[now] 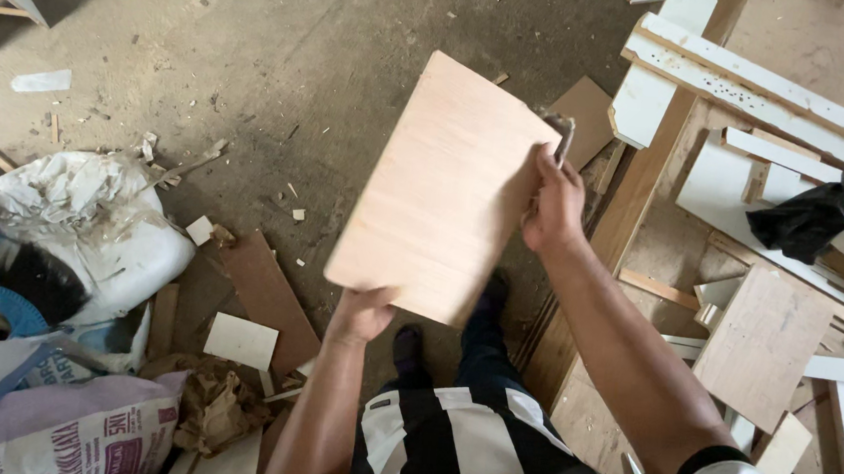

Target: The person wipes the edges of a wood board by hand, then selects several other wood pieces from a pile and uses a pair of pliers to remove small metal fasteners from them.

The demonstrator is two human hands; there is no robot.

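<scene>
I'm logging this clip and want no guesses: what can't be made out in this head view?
- Underside of the light rectangular plywood board: turned away from the camera.
- Left hand fingers: hidden under the board's near edge.
- Small grey tool in the right hand: mostly covered by the hand and blurred, kind unclear.
- Contents of the black plastic bag: opaque.
- White printed sack: cut off by the bottom edge.

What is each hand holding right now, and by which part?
The left hand grips the plywood board at its near bottom edge. The right hand is at the board's right edge, holding a small grey tool against it; what kind cannot be told.
</scene>
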